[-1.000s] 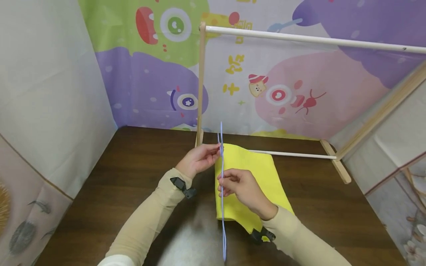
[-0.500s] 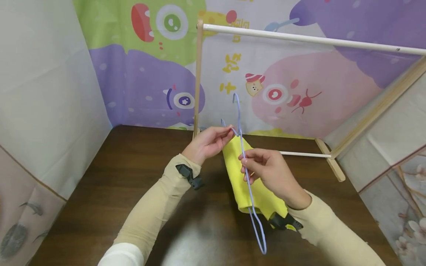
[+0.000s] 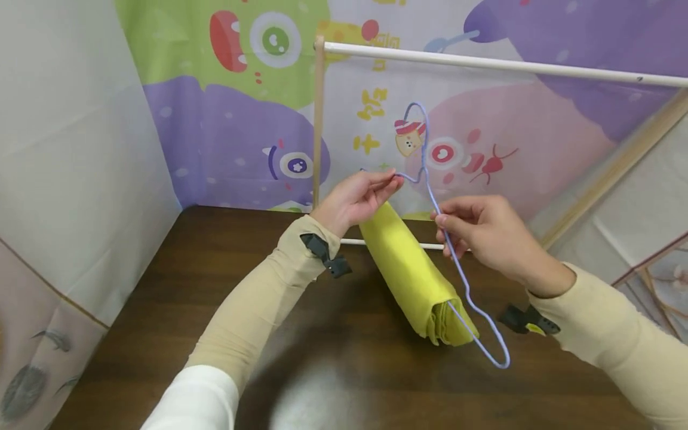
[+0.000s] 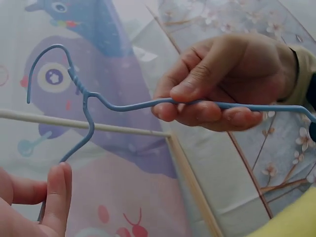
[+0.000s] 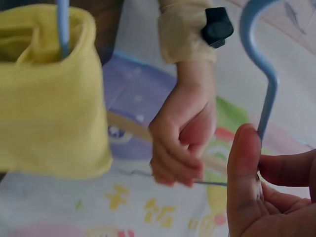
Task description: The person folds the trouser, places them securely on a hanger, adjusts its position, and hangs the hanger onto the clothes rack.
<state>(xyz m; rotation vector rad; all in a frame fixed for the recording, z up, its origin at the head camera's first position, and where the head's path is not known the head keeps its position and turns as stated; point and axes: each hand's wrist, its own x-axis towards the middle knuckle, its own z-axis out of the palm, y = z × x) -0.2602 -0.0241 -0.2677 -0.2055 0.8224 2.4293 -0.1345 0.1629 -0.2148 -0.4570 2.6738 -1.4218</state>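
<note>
A blue wire hanger (image 3: 424, 146) is held up above the table, its hook at the top. A folded yellow cloth (image 3: 403, 263) hangs over the hanger's lower bar, which runs out of the cloth's open near end (image 5: 63, 34). My left hand (image 3: 359, 200) pinches one shoulder of the hanger close to the neck. On the other shoulder, my right hand (image 3: 486, 233) grips the wire between thumb and fingers. In the left wrist view the twisted neck (image 4: 76, 81) stands between both hands. The far end of the hanger is mostly hidden behind my left hand and the cloth.
Behind the hands stands a rack with wooden side posts (image 3: 318, 119) and a white top rod (image 3: 484, 63). Its lower white rod (image 3: 352, 242) passes behind the cloth. Below is a dark wooden table (image 3: 215, 269); a cartoon-printed sheet (image 3: 242, 137) covers the back.
Both hands have lifted the hanger up and to the right and turned it. The yellow cloth has risen from the table with it, and the hook now shows fully.
</note>
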